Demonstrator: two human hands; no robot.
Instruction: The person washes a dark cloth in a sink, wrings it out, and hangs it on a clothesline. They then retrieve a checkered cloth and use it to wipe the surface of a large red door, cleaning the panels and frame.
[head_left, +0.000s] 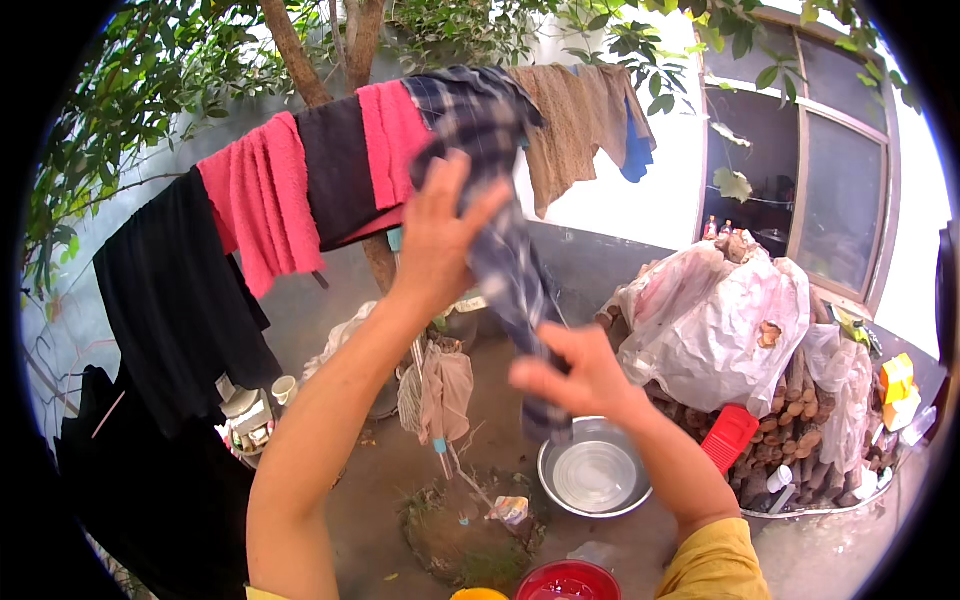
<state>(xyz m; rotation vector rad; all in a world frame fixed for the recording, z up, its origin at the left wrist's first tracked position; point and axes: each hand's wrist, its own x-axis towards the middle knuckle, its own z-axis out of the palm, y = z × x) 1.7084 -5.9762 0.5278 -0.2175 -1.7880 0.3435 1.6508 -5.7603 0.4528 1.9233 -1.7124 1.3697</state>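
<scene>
A dark blue plaid garment (510, 262) hangs from the line, its upper part folded over it. The lower part dangles in a narrow, twisted strip, blurred by motion. My left hand (446, 232) is raised against the left side of this cloth, thumb spread from the fingers. Lower down, my right hand (581, 375) is beside the strip, with finger and thumb apart in front of it. Blur hides whether the right hand grips the fabric. Below the strip's end, a metal basin (596, 469) stands on the ground.
Pink towels (259, 199), black cloth (176, 292) and a brown textured cloth (559, 120) hang along the line. Stacked firewood (787, 420) under plastic sheeting (712, 322) stands right, with a red washboard (729, 437) against it. A red basin (570, 581) sits nearest me. A tree trunk (296, 56) rises behind.
</scene>
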